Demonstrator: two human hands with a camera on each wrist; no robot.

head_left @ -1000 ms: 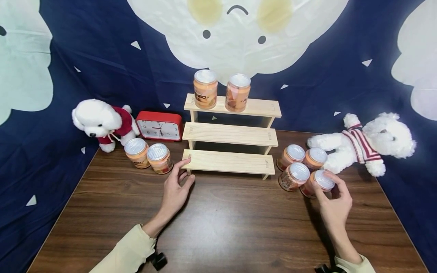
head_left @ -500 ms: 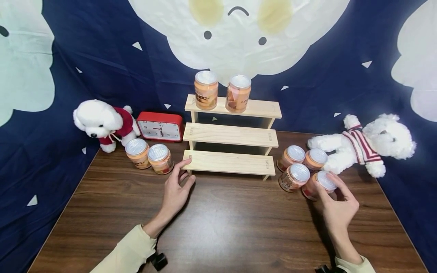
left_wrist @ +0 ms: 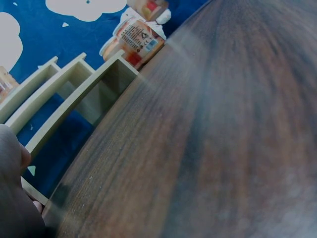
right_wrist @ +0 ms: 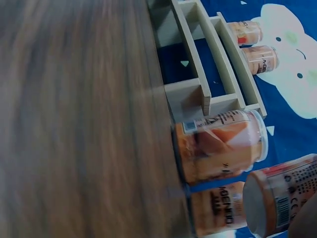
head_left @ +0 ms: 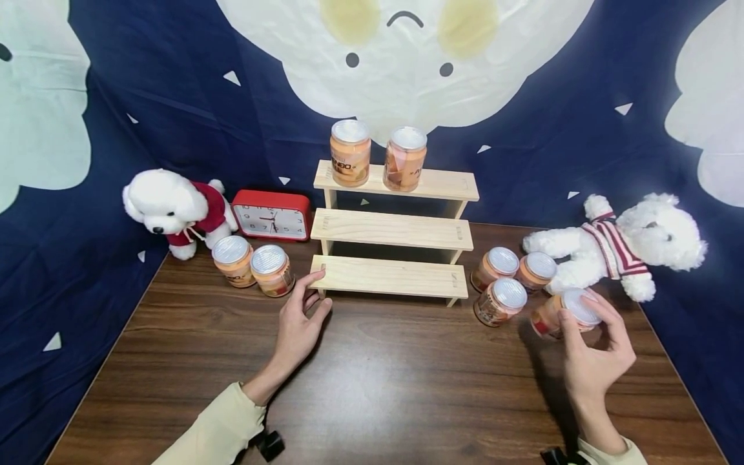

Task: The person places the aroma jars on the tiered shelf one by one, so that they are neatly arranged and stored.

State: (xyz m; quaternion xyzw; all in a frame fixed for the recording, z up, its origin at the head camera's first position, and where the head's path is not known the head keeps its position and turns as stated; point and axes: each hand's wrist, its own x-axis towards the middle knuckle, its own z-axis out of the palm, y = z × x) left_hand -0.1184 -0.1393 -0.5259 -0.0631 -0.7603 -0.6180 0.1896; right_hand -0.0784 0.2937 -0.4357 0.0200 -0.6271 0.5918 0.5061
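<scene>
My right hand (head_left: pixel 601 361) grips an orange-labelled can (head_left: pixel 560 316) by its silver lid, thumb on one side and fingers on the other. The can tilts, and its pale base shows in the right wrist view. Left of it stand three similar cans, the nearest one (head_left: pixel 501 301) at the front. My left hand (head_left: pixel 299 323) holds the left end of a three-step wooden shelf (head_left: pixel 389 276), index finger on the lowest board and thumb in front of the leg. On the top board stand two cans, a left one (head_left: pixel 351 155) and a right one (head_left: pixel 405 160).
Two more cans, one (head_left: pixel 272 271) nearest my left hand, stand left of the shelf. Behind them are a red clock (head_left: pixel 272 215) and a white plush dog (head_left: pixel 174 206). A white teddy bear (head_left: pixel 619 242) lies at the right. A blue cloud-patterned cloth (head_left: pixel 186 116) hangs behind the table (head_left: pixel 372 387).
My right hand has moved right and toward me with the can, drawing it away from the three others and tilting it. The left hand keeps its place on the shelf.
</scene>
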